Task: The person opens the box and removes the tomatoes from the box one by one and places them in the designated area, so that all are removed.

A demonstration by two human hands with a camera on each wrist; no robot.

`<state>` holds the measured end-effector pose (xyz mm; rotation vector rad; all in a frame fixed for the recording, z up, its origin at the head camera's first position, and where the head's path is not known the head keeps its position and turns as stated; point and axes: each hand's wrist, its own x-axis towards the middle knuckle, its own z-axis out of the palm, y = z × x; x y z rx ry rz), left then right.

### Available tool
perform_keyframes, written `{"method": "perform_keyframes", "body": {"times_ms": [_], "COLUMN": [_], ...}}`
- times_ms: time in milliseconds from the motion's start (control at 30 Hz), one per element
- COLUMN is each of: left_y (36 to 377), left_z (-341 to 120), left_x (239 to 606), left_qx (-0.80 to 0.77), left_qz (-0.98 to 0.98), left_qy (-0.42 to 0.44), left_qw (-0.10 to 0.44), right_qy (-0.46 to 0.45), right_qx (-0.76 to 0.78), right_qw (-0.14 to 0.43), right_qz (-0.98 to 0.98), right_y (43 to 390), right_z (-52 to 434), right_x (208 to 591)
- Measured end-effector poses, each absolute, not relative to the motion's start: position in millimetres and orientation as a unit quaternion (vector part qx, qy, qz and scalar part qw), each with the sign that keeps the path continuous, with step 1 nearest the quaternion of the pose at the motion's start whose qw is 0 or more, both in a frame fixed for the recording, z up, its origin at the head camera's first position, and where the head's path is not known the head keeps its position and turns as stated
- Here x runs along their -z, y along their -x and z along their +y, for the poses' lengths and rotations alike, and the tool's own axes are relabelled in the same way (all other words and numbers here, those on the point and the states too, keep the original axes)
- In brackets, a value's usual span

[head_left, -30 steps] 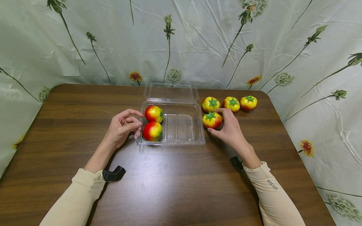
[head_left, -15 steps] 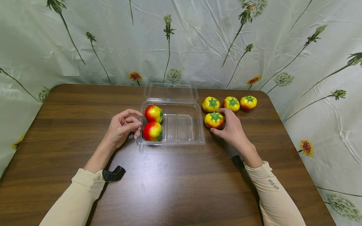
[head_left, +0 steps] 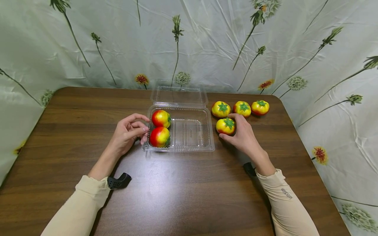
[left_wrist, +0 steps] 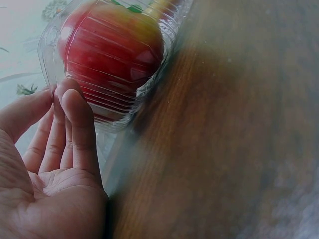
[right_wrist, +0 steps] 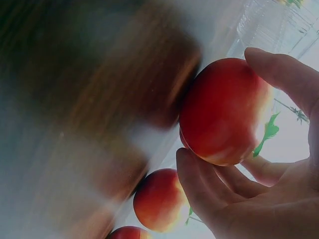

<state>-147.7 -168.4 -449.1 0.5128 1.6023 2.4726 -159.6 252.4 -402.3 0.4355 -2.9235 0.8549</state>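
My right hand (head_left: 242,133) grips a red-and-yellow tomato (head_left: 225,127) with a green star-shaped top, thumb on its near side and fingers on its far side. In the right wrist view this tomato (right_wrist: 224,112) lies between thumb and fingers, low over the table or on it; I cannot tell which. At the left end of a clear plastic container (head_left: 192,148), my left hand (head_left: 127,134) pinches the rim between thumb and fingertips. Two tomatoes, a far one (head_left: 160,118) and a near one (head_left: 159,137), lie on their sides against the container's left wall.
Behind the right hand, three more tomatoes stand in a row: a left one (head_left: 220,109), a middle one (head_left: 242,108) and a right one (head_left: 260,108). The container's hinged lid (head_left: 179,92) is folded back towards the floral curtain (head_left: 118,42). All this is on a brown wooden table (head_left: 165,196).
My right hand has shifted slightly to the right, away from the container, and the tomato in it has moved along and turned a little. The left hand stays at the container's rim.
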Motion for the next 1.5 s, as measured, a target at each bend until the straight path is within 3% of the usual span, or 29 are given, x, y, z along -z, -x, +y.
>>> {"method": "perform_keyframes", "body": {"times_ms": [767, 1500], "left_y": [147, 147], "left_z": [-171, -169], "left_x": [447, 447], "left_qx": [-0.823, -0.817], "left_qz": [0.537, 0.547], "left_qy": [-0.170, -0.164], "left_qw": [0.074, 0.076], "right_qy": [-0.124, -0.160], "right_qx": [-0.274, -0.313], "right_qw": [0.056, 0.144], "right_qz": [-0.952, -0.925], "right_y": [159, 157], "right_z": [254, 242], "right_x": [393, 388]}}
